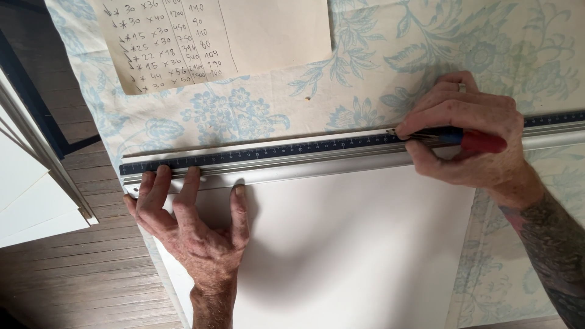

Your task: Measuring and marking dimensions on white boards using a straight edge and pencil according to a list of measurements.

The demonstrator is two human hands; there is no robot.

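Floral blue-and-white cloth (pixel 487 49) spread over a wooden table (pixel 79 286), cushioning the work. On top, a large white board (pixel 353 244), lying flat and square to the body. Across its upper edge, a long metal ruler (pixel 292 155) with a dark scale, serving as a straight guide. Left hand (pixel 195 225) splayed wide, fingertips pressing ruler and board together near the ruler's left end, apparently to stop slipping. Right hand (pixel 469 134) closed around a red-and-blue knife (pixel 454 139), tip set against the ruler's far edge, well right of the left hand. Above, a cream sheet of handwritten figures (pixel 231 36); at left, stacked white panels (pixel 30 195).
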